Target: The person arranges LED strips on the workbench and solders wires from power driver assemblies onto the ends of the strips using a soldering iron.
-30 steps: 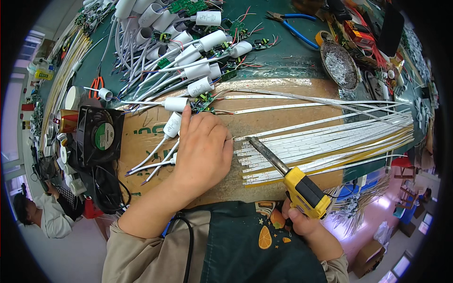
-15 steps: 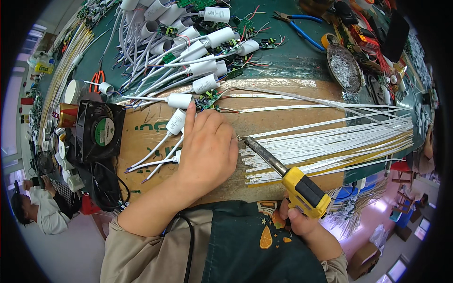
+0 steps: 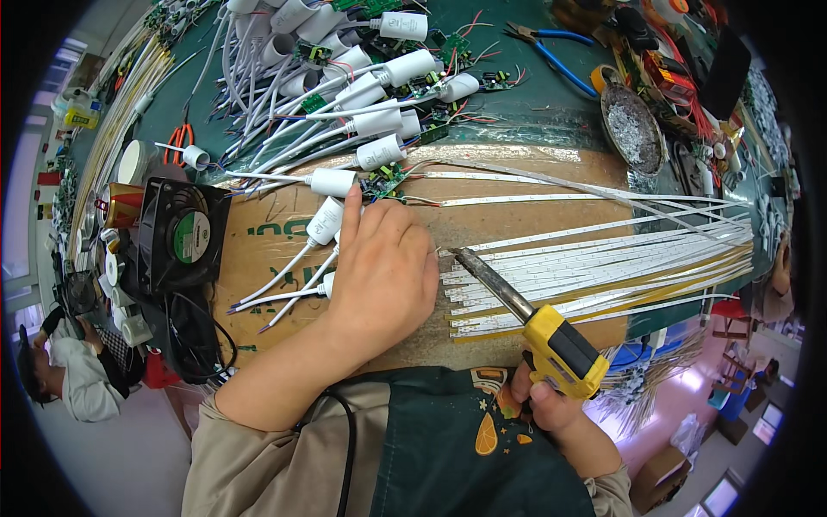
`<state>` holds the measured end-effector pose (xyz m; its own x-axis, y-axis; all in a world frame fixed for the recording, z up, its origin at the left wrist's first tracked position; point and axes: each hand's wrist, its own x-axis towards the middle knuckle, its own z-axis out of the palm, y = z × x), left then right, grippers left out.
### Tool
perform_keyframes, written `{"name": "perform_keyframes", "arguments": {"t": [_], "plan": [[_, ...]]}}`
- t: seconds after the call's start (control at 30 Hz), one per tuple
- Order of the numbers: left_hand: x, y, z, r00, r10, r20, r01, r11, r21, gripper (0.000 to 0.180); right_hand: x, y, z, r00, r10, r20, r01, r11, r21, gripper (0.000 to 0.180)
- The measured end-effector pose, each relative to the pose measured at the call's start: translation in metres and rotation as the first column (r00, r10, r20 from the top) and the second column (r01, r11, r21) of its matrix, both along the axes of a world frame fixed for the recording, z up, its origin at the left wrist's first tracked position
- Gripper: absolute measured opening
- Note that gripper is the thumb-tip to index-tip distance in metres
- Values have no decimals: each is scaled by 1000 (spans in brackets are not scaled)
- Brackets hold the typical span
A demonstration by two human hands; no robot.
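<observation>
My left hand [image 3: 379, 271] lies palm down on a brown cardboard sheet [image 3: 267, 237], its index finger stretched toward a small green circuit board [image 3: 382, 181] that is wired to a white cylindrical cap [image 3: 332, 182]. My right hand [image 3: 544, 405] grips the yellow handle of a soldering iron [image 3: 551, 340]. The iron's dark metal tip points up and left, ending over the near ends of several white LED strips [image 3: 594, 263] laid side by side on the cardboard, just right of my left hand.
A heap of white caps with wires and green boards [image 3: 362, 60] fills the far side of the green bench. A black fan [image 3: 181, 237] sits at left, blue pliers [image 3: 551, 47] and a metal dish [image 3: 633, 129] at upper right. Another person [image 3: 60, 379] crouches lower left.
My left hand has slid slightly up, its index finger now reaching the green board. The soldering iron tip has stayed near the strip ends.
</observation>
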<state>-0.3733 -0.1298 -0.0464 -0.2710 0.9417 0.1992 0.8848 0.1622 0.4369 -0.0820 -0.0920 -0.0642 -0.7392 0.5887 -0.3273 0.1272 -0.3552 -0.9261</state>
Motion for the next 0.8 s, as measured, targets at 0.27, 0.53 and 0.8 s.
{"name": "perform_keyframes", "arguments": {"t": [0.27,0.53,0.8], "plan": [[1,0,0,1000,5,-5,-5,1000,3,17,-6,0,9,998,-61,-33,61,998,-13,31],[0,0,0,1000,-3,-7,3,1000,7,16,-2,-1,11,998,-67,2,67,995,-69,30],[0,0,1,1000,-7,1,7,1000,9,16,0,0,8,998,-69,10,69,998,3,28]]}}
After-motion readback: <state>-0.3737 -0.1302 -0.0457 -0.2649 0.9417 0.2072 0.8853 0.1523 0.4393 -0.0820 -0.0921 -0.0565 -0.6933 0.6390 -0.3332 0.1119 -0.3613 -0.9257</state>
